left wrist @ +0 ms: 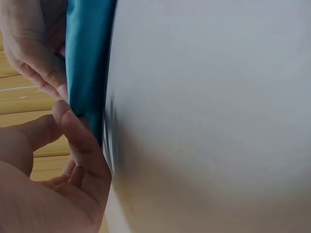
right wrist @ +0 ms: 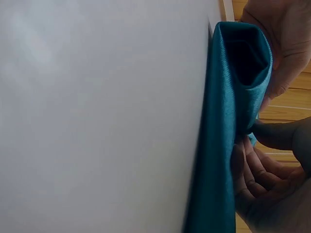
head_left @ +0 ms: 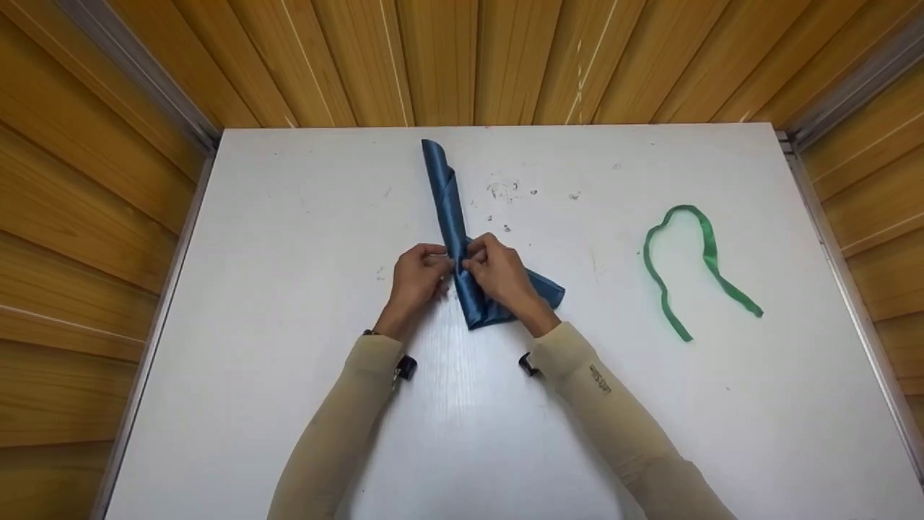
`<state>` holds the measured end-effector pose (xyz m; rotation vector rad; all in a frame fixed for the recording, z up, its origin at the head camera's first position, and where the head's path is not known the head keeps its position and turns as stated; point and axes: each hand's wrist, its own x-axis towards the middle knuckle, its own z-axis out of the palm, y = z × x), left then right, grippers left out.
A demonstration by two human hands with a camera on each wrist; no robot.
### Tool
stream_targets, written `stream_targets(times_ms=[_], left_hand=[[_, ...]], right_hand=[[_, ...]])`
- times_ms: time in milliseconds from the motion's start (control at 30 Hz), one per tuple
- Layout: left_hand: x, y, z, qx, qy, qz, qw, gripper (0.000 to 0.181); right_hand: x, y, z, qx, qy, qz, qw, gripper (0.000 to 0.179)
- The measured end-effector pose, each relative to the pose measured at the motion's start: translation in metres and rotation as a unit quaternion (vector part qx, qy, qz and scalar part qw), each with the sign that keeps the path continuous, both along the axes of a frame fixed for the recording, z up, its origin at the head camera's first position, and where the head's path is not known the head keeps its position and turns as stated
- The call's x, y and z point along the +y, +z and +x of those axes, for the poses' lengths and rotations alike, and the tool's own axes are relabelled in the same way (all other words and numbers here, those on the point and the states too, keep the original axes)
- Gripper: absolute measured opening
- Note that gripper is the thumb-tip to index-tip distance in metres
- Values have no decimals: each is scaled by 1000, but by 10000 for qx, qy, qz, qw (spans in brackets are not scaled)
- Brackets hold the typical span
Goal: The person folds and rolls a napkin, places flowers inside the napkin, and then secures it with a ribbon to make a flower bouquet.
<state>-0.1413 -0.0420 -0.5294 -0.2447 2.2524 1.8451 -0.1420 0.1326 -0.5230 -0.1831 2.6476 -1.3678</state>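
In the head view we get fairly bright light on the white bench [head_left: 289, 289], with a diffuse glare patch low in the middle. Soft shadows run along the inner sides of the beige sleeves [head_left: 317, 440], and the blue satin cloth [head_left: 448, 202] catches glossy streaks. Both wrist views look dimmer to us; there the bench surface is a smooth blur, palest near the top.

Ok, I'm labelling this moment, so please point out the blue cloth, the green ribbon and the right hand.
Blue cloth [head_left: 450, 206], head view: its rolled length beyond the hands.
Green ribbon [head_left: 710, 249], head view: its wider right side.
Right hand [head_left: 502, 273], head view: back of the hand.
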Motion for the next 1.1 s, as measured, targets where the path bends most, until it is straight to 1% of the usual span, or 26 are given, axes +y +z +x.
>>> stream_targets(times_ms=[100,200,267,367,500,600,700,767,833,1000,1100], left_hand=[[0,1,0,139,-43,147,9998,23],[-2,0,2,371,-142,52,9992,19],[-3,-1,4,450,-209,-31,9988,20],[-3,-1,6,386,-299,-26,9988,26],[0,0,6,98,-251,3,9996,33],[3,1,6,-118,-213,-159,9996,33],[5,0,5,-197,-255,-251,9992,31],[6,-1,5,-153,-293,-205,9992,30],[7,-2,6,-71,-275,-73,9996,29],[7,-4,7,167,-172,311,9992,26],[7,-4,8,273,-173,257,9991,25]], right_hand=[[0,0,0,-20,58,-44,10000,18],[1,-2,1,45,144,-38,9999,19],[3,-2,1,67,147,-37,9999,21],[4,-2,2,68,120,-41,9999,22],[5,-1,2,-34,-2,-58,10000,21],[6,-1,2,-135,-162,-19,9998,20],[7,-1,2,-111,-249,111,9996,15],[8,-1,2,-61,-244,151,9996,10],[9,-1,1,-78,-213,73,9997,10],[11,-2,0,-349,-163,-318,9988,23],[12,-2,0,-320,-121,-279,9990,24]])
